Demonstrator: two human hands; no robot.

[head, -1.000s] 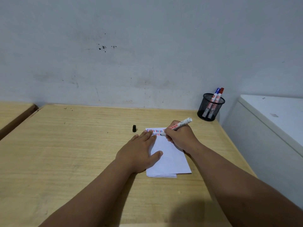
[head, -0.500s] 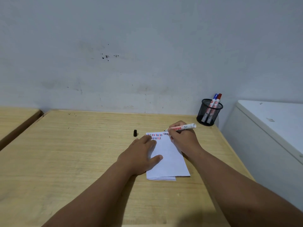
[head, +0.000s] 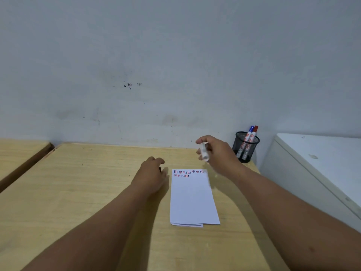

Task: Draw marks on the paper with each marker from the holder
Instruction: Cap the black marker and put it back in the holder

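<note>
counted from my seat: two markers (head: 247,140) in the holder (head: 245,147), one marker (head: 204,151) in my right hand (head: 216,153) left of the holder, one paper (head: 193,198).

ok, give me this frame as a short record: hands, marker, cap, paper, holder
left hand: off the paper, on the table at the black cap, which it mostly hides
right hand: raised above the table, gripping a white marker
white marker: blurred, tip state unclear
paper: folded, flat on the table, short red, blue and dark strokes along its far edge
holder: black mesh cup at the far right corner, blue-capped and red-capped markers inside
</note>
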